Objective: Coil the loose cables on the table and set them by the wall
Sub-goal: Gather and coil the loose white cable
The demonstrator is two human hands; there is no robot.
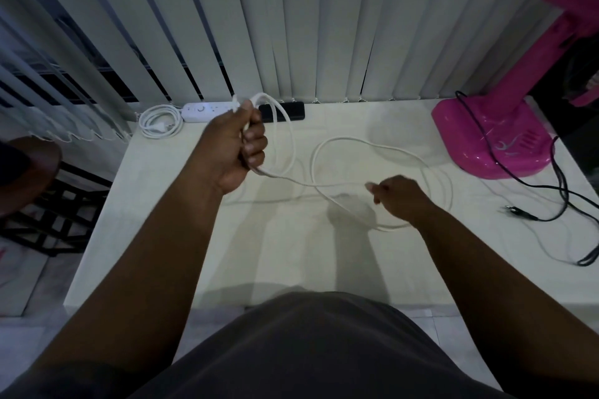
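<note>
Nearest you, your dark shirt [311, 350] filled the bottom of the view, both bare forearms reaching out over the pale table [259, 253]. Your right hand [402, 201] hovered low over the tabletop with its fingers pinched together, apparently on the white cable [343, 139], though motion blur made that contact hard to confirm. The cable's loose length lay in a wide loop across the middle of the table, passing under that hand. Your left hand [233, 146] was raised higher and farther out, fisted around several gathered loops of the same cable.

Off to the right, a black cord [531, 185] with its plug trailed from the base of a pink fan [486, 136]. At the far edge, against the vertical blinds [291, 19], sat a white power strip [204, 111] with its coiled lead [158, 121], beside a black rectangular object [291, 111].
</note>
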